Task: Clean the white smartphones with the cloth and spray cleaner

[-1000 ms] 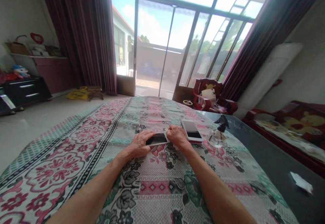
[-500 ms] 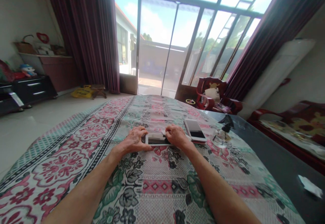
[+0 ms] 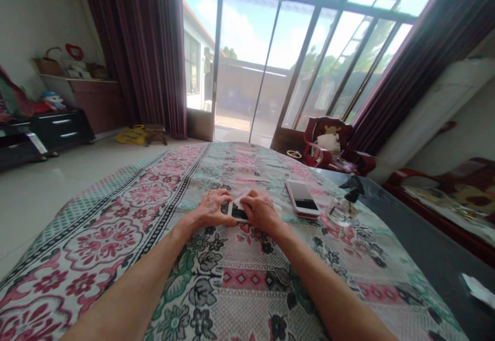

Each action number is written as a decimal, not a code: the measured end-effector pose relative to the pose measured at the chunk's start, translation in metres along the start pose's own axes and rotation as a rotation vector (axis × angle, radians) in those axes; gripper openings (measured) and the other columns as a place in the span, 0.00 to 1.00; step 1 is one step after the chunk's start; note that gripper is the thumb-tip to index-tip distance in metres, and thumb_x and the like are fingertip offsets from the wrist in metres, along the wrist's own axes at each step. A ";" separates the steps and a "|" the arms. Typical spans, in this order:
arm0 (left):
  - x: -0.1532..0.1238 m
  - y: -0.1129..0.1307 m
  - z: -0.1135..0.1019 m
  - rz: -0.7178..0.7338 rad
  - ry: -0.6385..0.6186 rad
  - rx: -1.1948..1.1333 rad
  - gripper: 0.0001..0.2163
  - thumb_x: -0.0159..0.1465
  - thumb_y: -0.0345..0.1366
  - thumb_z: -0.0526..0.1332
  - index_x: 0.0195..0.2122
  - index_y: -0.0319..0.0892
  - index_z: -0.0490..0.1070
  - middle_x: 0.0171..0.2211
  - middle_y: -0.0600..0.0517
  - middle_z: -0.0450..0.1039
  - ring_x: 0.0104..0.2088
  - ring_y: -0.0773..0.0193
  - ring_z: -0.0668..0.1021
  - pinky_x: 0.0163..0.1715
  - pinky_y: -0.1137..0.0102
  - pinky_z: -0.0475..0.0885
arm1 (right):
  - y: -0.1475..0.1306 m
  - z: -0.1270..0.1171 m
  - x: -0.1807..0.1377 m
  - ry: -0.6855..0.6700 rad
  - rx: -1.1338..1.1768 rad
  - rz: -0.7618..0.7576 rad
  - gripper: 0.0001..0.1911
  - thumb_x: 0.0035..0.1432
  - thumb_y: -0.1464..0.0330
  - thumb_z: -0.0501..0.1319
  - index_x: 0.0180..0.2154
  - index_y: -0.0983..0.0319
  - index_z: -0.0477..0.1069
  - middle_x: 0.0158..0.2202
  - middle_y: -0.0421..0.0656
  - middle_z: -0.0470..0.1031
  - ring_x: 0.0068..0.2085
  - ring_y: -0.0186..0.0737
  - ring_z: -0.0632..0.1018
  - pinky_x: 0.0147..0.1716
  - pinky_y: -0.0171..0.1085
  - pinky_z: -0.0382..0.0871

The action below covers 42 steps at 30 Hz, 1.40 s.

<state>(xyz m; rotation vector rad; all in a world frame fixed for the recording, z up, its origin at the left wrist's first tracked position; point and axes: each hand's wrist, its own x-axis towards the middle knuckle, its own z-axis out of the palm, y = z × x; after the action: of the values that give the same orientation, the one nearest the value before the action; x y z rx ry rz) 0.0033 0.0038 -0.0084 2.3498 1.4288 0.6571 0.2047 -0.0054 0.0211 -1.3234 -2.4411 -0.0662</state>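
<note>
A white-framed smartphone (image 3: 236, 212) lies flat with its dark screen up, largely covered by my hands. My left hand (image 3: 211, 208) grips its left end, thumb at the near edge and fingers at the far edge. Across the screen rests my right hand (image 3: 263, 210), its fingers closed and pressing a white tissue or cloth (image 3: 277, 209) on the glass; most of that piece is hidden under the hand. To the right lies a second white phone (image 3: 303, 198), screen up, on something reddish. Beyond it stands a clear spray bottle (image 3: 342, 211) with a black nozzle.
A patterned cloth (image 3: 247, 279) covers the table. At right is a dark glossy tabletop (image 3: 410, 238) with a white paper (image 3: 478, 289) on it. Red wooden chairs (image 3: 328, 145) stand behind, near glass doors. A small stool (image 3: 155, 134) and a yellow bag (image 3: 130, 135) sit on the floor.
My right hand has slid left along the phone with the white piece, nearer my left hand, covering more of the screen. My left hand keeps its grip. The camera view has shifted slightly.
</note>
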 end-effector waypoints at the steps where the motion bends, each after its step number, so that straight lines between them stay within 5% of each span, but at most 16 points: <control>1: 0.000 0.000 0.001 0.000 0.000 -0.004 0.30 0.46 0.52 0.70 0.49 0.46 0.73 0.58 0.48 0.63 0.59 0.49 0.64 0.60 0.60 0.58 | -0.003 0.002 0.001 0.009 0.016 -0.023 0.11 0.63 0.68 0.55 0.36 0.58 0.77 0.37 0.42 0.73 0.39 0.36 0.71 0.41 0.34 0.59; 7: 0.001 0.000 0.000 -0.009 -0.004 -0.014 0.31 0.44 0.53 0.70 0.49 0.47 0.74 0.57 0.49 0.64 0.59 0.48 0.64 0.60 0.60 0.58 | -0.011 0.011 0.007 0.013 0.055 -0.087 0.11 0.62 0.69 0.56 0.35 0.57 0.77 0.37 0.42 0.73 0.38 0.36 0.70 0.41 0.35 0.58; 24: 0.002 0.003 -0.004 -0.011 -0.028 -0.021 0.29 0.45 0.52 0.70 0.46 0.44 0.74 0.57 0.48 0.65 0.59 0.48 0.65 0.59 0.61 0.58 | 0.034 0.010 -0.039 0.283 0.179 0.328 0.13 0.56 0.73 0.54 0.35 0.60 0.78 0.34 0.43 0.73 0.37 0.38 0.73 0.43 0.35 0.64; 42: -0.002 0.001 0.001 0.027 0.037 0.012 0.29 0.46 0.51 0.70 0.47 0.43 0.73 0.55 0.47 0.67 0.56 0.51 0.68 0.57 0.64 0.60 | 0.013 0.010 -0.072 0.366 0.169 0.386 0.12 0.56 0.72 0.54 0.35 0.61 0.78 0.33 0.44 0.73 0.38 0.41 0.72 0.43 0.37 0.65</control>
<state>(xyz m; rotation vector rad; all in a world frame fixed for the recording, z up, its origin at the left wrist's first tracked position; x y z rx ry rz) 0.0034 0.0018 -0.0094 2.3817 1.4234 0.7050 0.2474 -0.0537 -0.0140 -1.5254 -1.8209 -0.0019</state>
